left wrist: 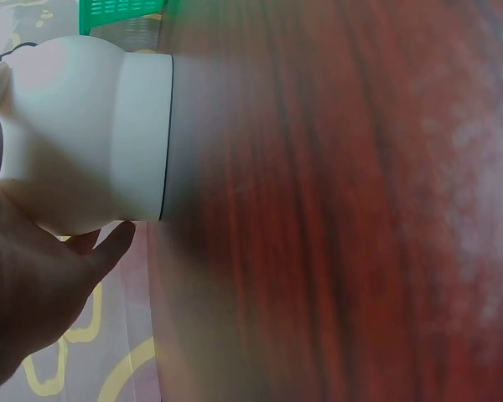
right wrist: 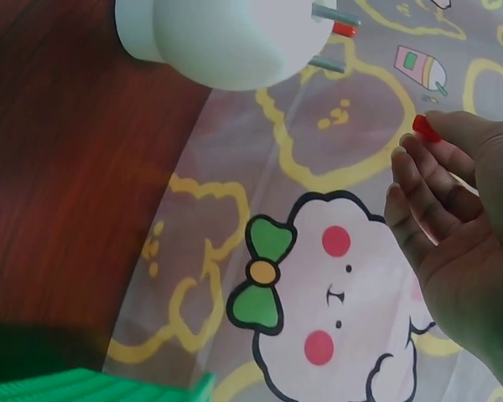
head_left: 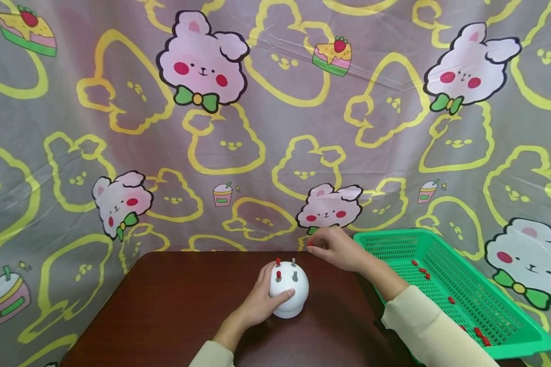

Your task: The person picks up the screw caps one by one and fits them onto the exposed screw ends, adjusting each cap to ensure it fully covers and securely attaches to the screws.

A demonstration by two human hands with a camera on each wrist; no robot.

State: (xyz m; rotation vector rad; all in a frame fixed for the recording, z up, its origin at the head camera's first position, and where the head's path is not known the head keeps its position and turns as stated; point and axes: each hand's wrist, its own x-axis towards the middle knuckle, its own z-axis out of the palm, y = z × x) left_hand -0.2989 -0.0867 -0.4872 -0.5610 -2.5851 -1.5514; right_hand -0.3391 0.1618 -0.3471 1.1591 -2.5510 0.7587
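Observation:
A white rounded body (head_left: 288, 307) with a narrower base stands on the dark wooden table. Several metal pegs (head_left: 295, 276) stick up from its top; the two on the left carry red caps (head_left: 278, 276). My left hand (head_left: 256, 300) grips its left side, thumb across the front and fingers behind. In the left wrist view the thumb and fingers wrap the white body (left wrist: 75, 126) above its base. To the upper right, my right hand (head_left: 337, 250) is raised and pinches a small red cap (right wrist: 424, 127) between thumb and index finger, apart from the pegs.
On the right, a green perforated basket (head_left: 523, 349) holds several loose red caps (head_left: 451, 300); my right forearm crosses its near-left edge. A curtain (head_left: 266, 168) printed with rabbits hangs behind the table (head_left: 174, 300).

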